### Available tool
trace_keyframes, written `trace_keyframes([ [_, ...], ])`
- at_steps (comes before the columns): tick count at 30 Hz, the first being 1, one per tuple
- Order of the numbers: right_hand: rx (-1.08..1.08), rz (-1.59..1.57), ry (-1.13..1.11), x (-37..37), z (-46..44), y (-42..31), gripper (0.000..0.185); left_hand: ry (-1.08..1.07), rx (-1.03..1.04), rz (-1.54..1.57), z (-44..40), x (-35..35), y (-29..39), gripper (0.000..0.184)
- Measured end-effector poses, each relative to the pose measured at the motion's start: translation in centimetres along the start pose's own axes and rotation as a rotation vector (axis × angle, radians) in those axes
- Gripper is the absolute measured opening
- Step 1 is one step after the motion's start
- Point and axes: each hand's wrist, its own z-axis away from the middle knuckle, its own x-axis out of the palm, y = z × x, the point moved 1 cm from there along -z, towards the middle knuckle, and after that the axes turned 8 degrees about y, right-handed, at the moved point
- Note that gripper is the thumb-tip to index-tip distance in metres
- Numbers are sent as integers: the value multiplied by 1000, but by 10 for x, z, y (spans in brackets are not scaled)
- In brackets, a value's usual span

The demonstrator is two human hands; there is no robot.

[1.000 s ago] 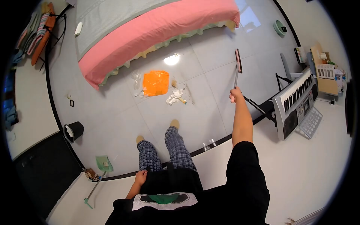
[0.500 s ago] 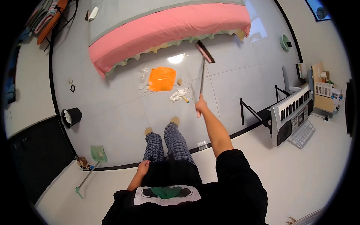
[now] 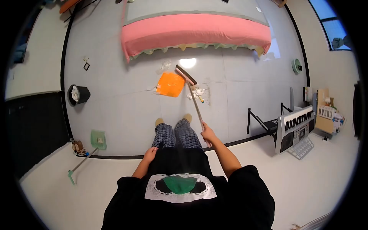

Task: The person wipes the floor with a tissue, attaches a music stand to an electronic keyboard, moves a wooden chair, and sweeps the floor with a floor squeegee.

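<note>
My right hand (image 3: 207, 133) is wrapped round the handle of a broom (image 3: 194, 100). The broom's pink head with dark bristles (image 3: 186, 74) is on the tiled floor, at the upper right edge of an orange plastic bag (image 3: 171, 84). Crumpled white tissue (image 3: 195, 93) lies under and beside the handle, with a small yellow piece (image 3: 201, 99) near it. Clear plastic (image 3: 164, 67) is above the bag, and grey dust (image 3: 209, 94) streaks the floor to the right. My left hand (image 3: 150, 154) hangs by my left thigh, fingers loosely curled, with nothing visible in it.
A bed with a pink cover (image 3: 195, 34) stands ahead. On the left are a black bin (image 3: 79, 95) of white waste, tipped on its side in view, and a green dustpan (image 3: 98, 140). A keyboard on a stand (image 3: 296, 126) is right; a green basin (image 3: 296, 66) sits by the wall.
The broom head has moved left and nearer, from the bed's edge to the orange bag and tissue. My right hand has drawn back towards my body. The view has shifted.
</note>
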Motion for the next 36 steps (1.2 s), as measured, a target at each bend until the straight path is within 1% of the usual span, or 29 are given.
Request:
trace_keyframes([
  [1,-11,10,-3,-7,10,-10,69,13,-2,9,1,-3,-3,28],
  [3,7,-47,86,-15,24,-23,64,30,-12,53,6,-8,-9,28],
  [4,-1,-49,113,-16,21,-30,64,44,-18,59,9,-9,-13,28],
  [7,-85,-1,226,-13,-26,-48,63,54,-106,16,19,-8,-32,29],
  [8,-76,0,277,-13,-47,-58,62,73,-120,35,26,-7,-36,29],
  [10,-50,-7,253,-14,-90,-83,64,107,-146,62,41,-7,-47,29],
  [12,-51,11,284,-11,-136,-105,63,130,-125,77,59,-6,-54,29],
  [13,-7,-61,265,-8,-153,-117,62,147,-135,83,65,-6,-58,29],
  [15,52,4,160,3,-177,-143,63,161,-208,142,81,-4,-72,29],
  [16,47,14,144,18,-180,-153,63,171,-214,152,87,-2,-81,28],
  [18,59,62,183,52,-170,-166,66,204,-221,204,97,5,-97,28],
  [19,75,144,145,70,-168,-166,72,233,-208,249,104,6,-103,28],
  [21,10,139,102,107,-158,-155,76,216,-244,297,104,1,-99,29],
  [23,-85,407,162,148,-170,-127,81,242,-233,210,102,-4,-93,29],
  [25,-51,390,15,147,-99,-158,85,236,-226,207,98,-13,-86,29],
  [26,-52,391,17,155,-87,-154,85,231,-216,200,96,-18,-83,28],
  [28,-117,486,-65,169,-67,-142,84,234,-216,225,90,-17,-96,28],
  [29,-113,480,-59,176,-61,-134,84,236,-221,249,87,-18,-101,28],
  [31,-286,520,-115,192,-54,-118,83,239,-181,205,83,-31,-93,28],
  [32,-328,503,-87,195,-44,-117,76,243,-150,163,81,-37,-91,27],
  [33,-321,492,-78,193,-37,-116,76,233,-140,155,78,-43,-88,27],
  [35,-329,276,-70,183,-25,-115,69,229,-141,137,73,-55,-84,28],
  [36,-314,259,-58,174,-18,-113,69,211,-130,122,67,-61,-85,28],
])
